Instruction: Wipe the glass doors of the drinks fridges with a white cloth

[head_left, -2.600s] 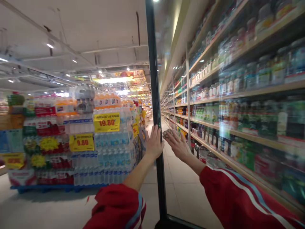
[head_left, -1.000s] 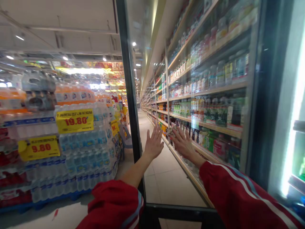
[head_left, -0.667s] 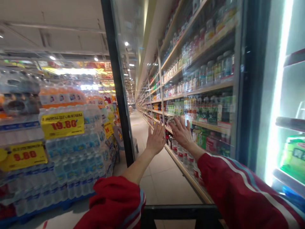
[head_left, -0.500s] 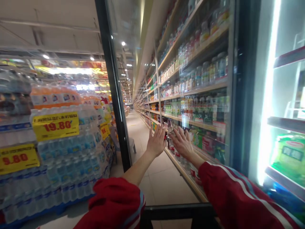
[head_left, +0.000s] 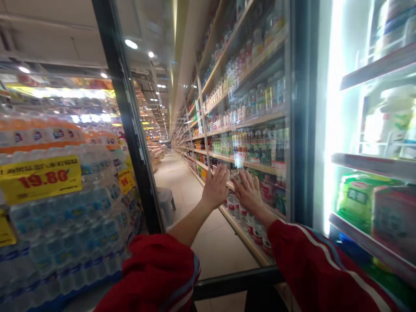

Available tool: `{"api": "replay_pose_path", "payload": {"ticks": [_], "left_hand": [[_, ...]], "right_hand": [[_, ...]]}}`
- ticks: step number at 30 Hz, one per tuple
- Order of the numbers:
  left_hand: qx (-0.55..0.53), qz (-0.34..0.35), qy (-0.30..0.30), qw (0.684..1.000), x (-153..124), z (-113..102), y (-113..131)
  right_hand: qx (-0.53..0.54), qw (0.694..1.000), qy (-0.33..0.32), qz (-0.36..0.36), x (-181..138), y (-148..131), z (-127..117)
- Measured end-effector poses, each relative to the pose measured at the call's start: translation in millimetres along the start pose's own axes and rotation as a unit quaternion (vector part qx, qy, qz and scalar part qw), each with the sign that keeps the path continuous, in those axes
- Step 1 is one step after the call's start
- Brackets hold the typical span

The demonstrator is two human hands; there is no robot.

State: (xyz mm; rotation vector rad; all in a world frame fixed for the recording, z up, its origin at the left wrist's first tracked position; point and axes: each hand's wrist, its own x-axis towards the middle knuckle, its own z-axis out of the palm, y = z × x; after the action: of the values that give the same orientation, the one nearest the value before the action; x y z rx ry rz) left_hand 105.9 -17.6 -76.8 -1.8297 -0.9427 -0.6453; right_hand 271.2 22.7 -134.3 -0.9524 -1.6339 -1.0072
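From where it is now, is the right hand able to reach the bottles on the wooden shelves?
Probably not: a glass pane stands between the right hand and the shelved bottles, which also look well beyond it.

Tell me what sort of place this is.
Most likely a supermarket: packs of bottles are piled up at left, a yellow price sign shows 19.80, and a brightly lit display case at right is stocked with goods.

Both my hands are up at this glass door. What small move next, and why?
Perhaps slide your right hand slightly right: it seems to cover a crumpled cloth, the glass door extends that way, and your left hand is close on its other side.
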Motion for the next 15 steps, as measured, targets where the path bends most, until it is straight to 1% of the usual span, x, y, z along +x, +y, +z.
{"api": "replay_pose_path", "payload": {"ticks": [2, 4, 7, 9, 12, 15], "left_hand": [[-0.002, 0.011, 0.0, 1.0, 3, 5, 7], [-0.003, 0.017, 0.0, 1.0, 7, 9, 12], [-0.005, 0.02, 0.005, 1.0, 15, 13, 21], [-0.009, 0.021, 0.005, 1.0, 18, 17, 27], [-0.021, 0.027, -0.008, 0.999, 17, 23, 38], [-0.032, 0.044, -0.017, 0.998, 14, 30, 49]], "right_hand": [[-0.001, 1.0, -0.015, -0.005, -6, 6, -2], [-0.003, 1.0, -0.021, 0.013, 0, 16, -4], [-0.009, 0.999, -0.009, 0.046, 14, 32, -5], [-0.007, 0.999, -0.003, 0.053, 12, 39, -4], [-0.006, 0.999, 0.001, 0.053, -12, 44, -1], [-0.018, 0.999, -0.008, 0.037, -38, 50, 0]]}}
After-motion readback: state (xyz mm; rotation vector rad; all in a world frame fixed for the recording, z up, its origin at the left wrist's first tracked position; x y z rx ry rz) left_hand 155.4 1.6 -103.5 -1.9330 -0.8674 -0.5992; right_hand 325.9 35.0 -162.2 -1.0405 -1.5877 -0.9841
